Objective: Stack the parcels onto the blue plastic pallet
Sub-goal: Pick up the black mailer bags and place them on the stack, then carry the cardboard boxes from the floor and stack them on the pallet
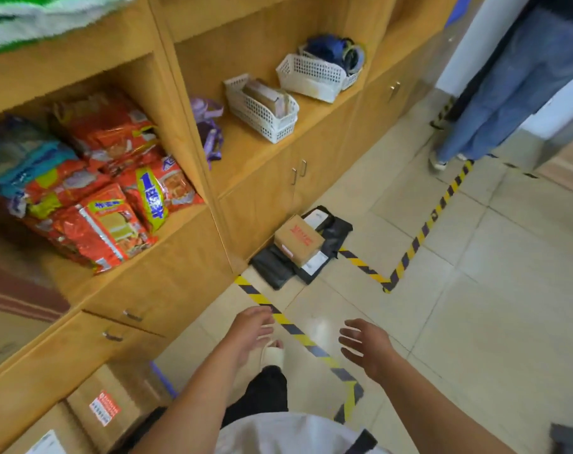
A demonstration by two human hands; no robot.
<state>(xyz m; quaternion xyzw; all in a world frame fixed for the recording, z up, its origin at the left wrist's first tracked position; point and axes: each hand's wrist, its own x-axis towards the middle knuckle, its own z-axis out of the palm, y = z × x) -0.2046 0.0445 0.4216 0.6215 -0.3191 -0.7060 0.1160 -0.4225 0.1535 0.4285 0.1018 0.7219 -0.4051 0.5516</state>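
Note:
A small brown cardboard parcel [299, 240] with red print lies on several dark grey mailer bags [278, 267] on the floor against the wooden cabinet. My left hand [250, 332] and my right hand [365, 344] hang in front of me above the floor, both empty, fingers relaxed and spread, well short of those parcels. At the bottom left, larger cardboard boxes [110, 404] with a red-and-white label sit beside a blue pallet edge [162, 380], mostly hidden.
Yellow-black floor tape [409, 247] marks a zone on the tiled floor. The wooden cabinet [255, 178] on the left holds snack bags [108, 198] and white baskets [262, 106]. Another person's legs [494, 103] stand at the upper right.

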